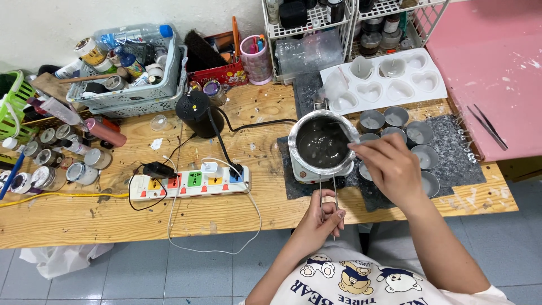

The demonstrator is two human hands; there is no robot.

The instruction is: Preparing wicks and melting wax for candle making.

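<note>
Broadly, a long wooden workbench (84, 217) fills the view, with a pink board (491, 68) at its right end. Next in size, a grey plastic basket (132, 90) at the back left holds bottles and tubes, and a white heart-shaped mould tray (389, 82) lies at the back right, above a cluster of small grey round tins (420, 134) on a dark mat. A white power strip (189, 183) with coloured switches sits near the front edge, beside a black cylindrical speaker (196, 113). At centre, a metal melting pot (322, 144) of dark grey liquid rests on a small white hotplate (307, 175). The left hand (322, 217) is curled closed around the pot's wire handle (327, 195). The right hand (392, 166) hovers at the pot's right rim, fingers pinched on what may be a thin stirring stick (341, 127), though it is hard to make out. Small round jars (51, 164) with pale labels stand in rows at the far left.
</note>
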